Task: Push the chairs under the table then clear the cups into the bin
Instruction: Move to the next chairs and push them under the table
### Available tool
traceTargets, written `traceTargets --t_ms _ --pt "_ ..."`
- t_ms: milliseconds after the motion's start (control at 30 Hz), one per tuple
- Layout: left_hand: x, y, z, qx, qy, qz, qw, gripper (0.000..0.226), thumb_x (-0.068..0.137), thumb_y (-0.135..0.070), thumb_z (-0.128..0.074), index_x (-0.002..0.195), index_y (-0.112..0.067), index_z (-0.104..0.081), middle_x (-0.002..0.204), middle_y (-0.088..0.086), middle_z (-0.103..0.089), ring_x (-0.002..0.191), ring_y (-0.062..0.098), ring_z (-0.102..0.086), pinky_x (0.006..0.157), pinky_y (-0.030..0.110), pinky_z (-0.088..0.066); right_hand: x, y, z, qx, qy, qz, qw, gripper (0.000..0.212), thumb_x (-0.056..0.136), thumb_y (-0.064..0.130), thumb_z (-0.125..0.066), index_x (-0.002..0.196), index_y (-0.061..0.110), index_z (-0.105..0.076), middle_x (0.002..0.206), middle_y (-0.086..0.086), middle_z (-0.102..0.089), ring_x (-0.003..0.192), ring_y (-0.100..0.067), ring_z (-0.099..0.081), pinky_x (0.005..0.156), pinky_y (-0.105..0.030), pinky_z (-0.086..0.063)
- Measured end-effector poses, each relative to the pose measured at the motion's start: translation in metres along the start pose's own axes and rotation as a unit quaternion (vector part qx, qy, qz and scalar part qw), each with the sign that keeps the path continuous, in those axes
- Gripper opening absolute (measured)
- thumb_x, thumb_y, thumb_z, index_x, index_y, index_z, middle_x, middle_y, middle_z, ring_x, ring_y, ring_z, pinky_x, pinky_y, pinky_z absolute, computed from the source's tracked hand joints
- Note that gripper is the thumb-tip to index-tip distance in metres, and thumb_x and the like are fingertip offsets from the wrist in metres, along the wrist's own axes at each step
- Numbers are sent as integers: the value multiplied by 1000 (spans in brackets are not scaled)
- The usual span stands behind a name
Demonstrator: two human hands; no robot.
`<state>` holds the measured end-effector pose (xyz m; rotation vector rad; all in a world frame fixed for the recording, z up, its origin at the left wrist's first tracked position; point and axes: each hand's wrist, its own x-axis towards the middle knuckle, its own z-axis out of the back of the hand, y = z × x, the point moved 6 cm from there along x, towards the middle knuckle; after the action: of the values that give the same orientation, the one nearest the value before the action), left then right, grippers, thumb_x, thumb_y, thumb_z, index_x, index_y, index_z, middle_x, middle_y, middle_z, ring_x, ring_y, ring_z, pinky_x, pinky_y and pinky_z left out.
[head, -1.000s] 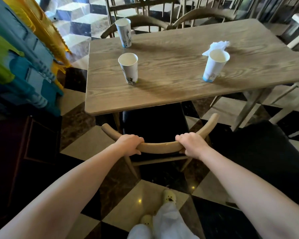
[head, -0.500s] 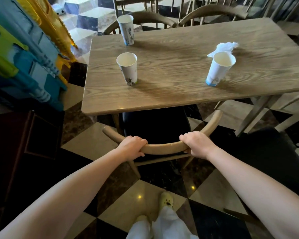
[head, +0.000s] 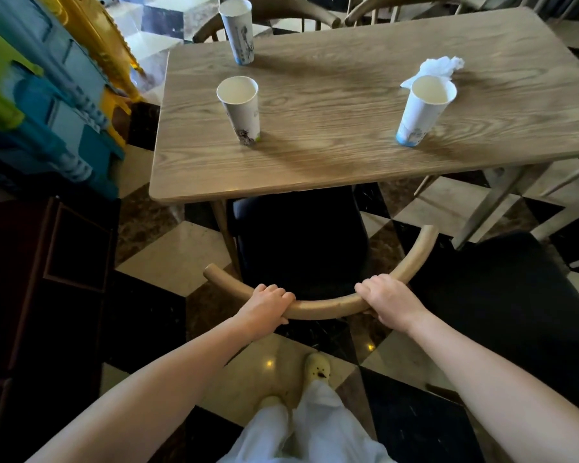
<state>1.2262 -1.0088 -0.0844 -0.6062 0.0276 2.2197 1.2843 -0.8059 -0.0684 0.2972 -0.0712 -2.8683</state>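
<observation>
open tabletop between cups, tissue behind right cup

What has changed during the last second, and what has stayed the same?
The chair has slid a little further forward, so more of its dark seat now lies under the table. The left hand and the right hand keep the same grip on its curved backrest. The three paper cups and the crumpled tissue have not moved.

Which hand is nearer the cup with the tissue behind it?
Right. The right hand grips the chair back below that cup; the left hand grips further left.
</observation>
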Motion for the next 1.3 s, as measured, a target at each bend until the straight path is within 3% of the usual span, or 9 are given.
traceTargets --t_ms 233,867,1300 --pt "-2 -6 -9 -12 12 15 1000 46 96 -25 -52 141 -22 -41 134 1 -52 127 20 -43 111 37 -28 -12 4 -16 29 -15 -40 999 42 62 -2 -79 98 12 -63 85 -6 -67 78 -23 -65 73 -33 -59" --pt "32 91 29 -37 15 41 998 43 87 -24 -65 129 -27 -55 125 -2 -61 123 17 -53 108 36 -38 66 23 3 38 -94 -7 995 48 50 -2 -83 93 9 -65 74 -5 -66 64 -22 -64 62 -32 -56" --pt "47 87 25 -10 20 34 999 51 90 -27 -62 139 -26 -45 135 -3 -54 133 16 -44 115 34 -26 75 0 4 13 -61 45 997 51 52 6 -86 97 12 -62 78 -4 -65 68 -21 -64 61 -32 -54"
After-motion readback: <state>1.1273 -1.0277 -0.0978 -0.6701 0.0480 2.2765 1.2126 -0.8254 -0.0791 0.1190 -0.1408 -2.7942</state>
